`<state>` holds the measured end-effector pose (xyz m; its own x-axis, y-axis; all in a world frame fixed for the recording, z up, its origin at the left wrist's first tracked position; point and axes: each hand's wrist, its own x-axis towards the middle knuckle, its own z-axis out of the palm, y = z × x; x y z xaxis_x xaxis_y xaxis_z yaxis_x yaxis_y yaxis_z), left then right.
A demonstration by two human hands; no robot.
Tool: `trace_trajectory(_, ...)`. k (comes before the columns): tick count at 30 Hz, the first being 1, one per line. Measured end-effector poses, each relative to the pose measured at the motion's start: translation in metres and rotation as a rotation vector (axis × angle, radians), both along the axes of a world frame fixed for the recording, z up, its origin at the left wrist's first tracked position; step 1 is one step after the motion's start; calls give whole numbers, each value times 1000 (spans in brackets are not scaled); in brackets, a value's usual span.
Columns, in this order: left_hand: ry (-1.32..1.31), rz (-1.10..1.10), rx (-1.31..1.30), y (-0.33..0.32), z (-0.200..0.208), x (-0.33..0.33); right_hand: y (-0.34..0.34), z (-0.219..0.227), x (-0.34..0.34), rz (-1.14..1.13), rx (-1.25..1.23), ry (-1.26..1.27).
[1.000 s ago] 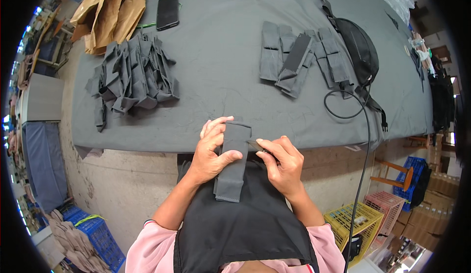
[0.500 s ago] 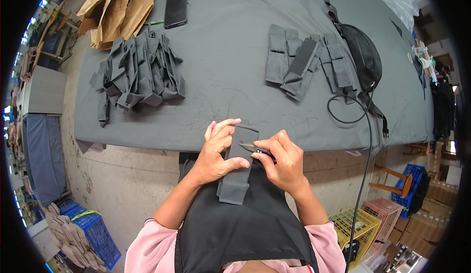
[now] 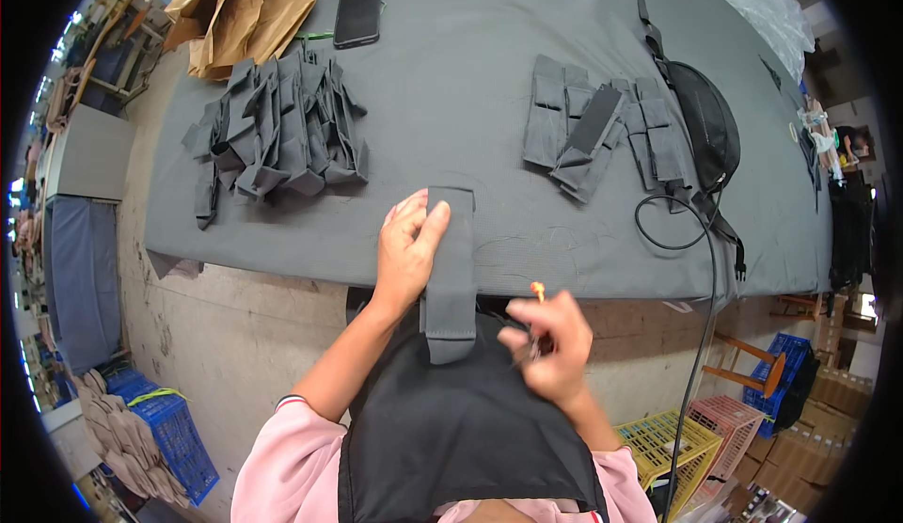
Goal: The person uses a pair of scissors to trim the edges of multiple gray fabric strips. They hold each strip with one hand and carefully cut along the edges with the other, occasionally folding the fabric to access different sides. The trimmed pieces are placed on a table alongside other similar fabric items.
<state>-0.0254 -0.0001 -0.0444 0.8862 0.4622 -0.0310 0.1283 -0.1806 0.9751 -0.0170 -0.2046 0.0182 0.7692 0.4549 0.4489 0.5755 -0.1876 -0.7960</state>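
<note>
A long grey fabric strip (image 3: 451, 260), folded and stitched at its near end, hangs from the table edge down over my black apron (image 3: 461, 419). My left hand (image 3: 406, 250) pinches its left side near the far end, thumb on top and fingers beneath. To the right of the strip, my right hand (image 3: 555, 340) is smeared by motion, its fingers curled around small dark thread snips (image 3: 538, 344). A small orange-yellow tip (image 3: 537, 290) pokes up beyond those fingers; what it belongs to is unclear.
Grey fabric pieces lie in a heap (image 3: 282, 133) at left and a smaller pile (image 3: 588, 128) at right. Beyond are a phone (image 3: 358, 15) and brown paper (image 3: 249, 15). A black waist bag (image 3: 705, 123) and a looped cable (image 3: 707, 241) lie at right.
My right hand has drawn back from the strip, and the snips have turned into its palm. My left hand and the strip have moved farther onto the table, the thumb now on the strip.
</note>
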Motion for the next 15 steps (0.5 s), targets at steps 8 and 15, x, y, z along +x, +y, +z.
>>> trace_trajectory(8, 22, 1, -383, -15, 9, 13, 18, -10, -1, 46, -98, -199)
trace_trajectory(15, 35, -69, 44, -5, 40, -28, 21, -10, 15, -36, 7, 212)
